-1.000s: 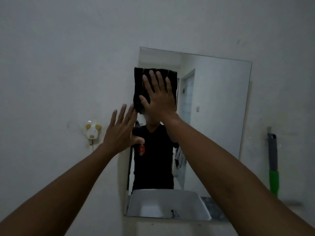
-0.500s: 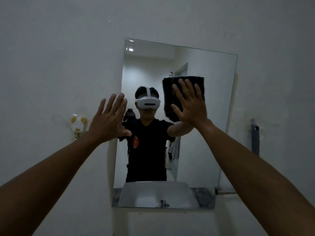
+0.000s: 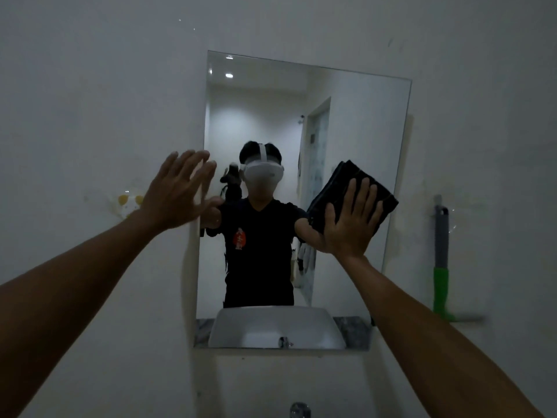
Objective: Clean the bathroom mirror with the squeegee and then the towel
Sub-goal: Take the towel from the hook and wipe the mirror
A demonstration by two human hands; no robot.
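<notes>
Head view: right hand (image 3: 346, 227) flat, fingers (image 3: 360, 196) spread, pressing folded black towel (image 3: 366, 190) against mirror (image 3: 355, 116), right side. Left hand (image 3: 177, 191) open, fingers apart, at mirror's left edge. Squeegee (image 3: 441, 254) on wall, well right of right fingers.

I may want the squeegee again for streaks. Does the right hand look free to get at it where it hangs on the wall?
Probably not right away: the right hand is pressing the black towel flat against the mirror. Nothing stands between it and the squeegee, which hangs beyond the mirror's right edge.
</notes>
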